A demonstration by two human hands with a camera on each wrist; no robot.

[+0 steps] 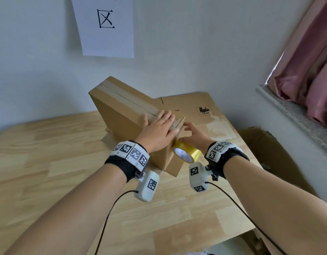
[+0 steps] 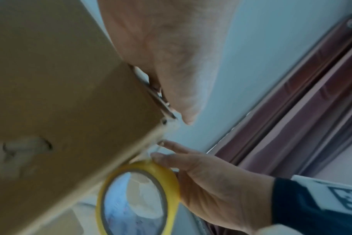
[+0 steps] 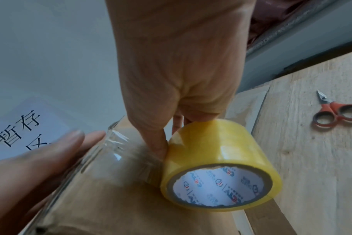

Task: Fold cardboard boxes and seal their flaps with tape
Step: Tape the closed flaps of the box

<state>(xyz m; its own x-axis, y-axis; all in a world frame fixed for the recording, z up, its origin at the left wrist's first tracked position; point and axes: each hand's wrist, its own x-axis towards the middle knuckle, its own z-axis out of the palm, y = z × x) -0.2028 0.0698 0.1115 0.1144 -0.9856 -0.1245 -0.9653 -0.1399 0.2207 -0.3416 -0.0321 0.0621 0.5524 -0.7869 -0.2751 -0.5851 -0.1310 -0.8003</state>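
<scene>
**boxfan:** Cardboard box [image 1: 122, 115], tilted up on one edge near the far edge of the bench [image 1: 48, 162], is being steadied by the left hand [image 1: 159, 129], laid flat on its top face with fingers straight, nothing gripped.

**tapeguy:** Yellow tape roll [image 3: 217, 165] is held in the right hand [image 3: 181, 66], fingers curled round it, a clear strip [image 3: 115, 149] drawn to the box's near end.

**boxfan:** Probably light and stiff, so it can be tipped easily; best held on flat panels, not seams.

**tapeguy:** Strip looks thin and clingy, wrinkles likely. Scissors [image 3: 336, 111] are lying by the bench's right edge.
</scene>
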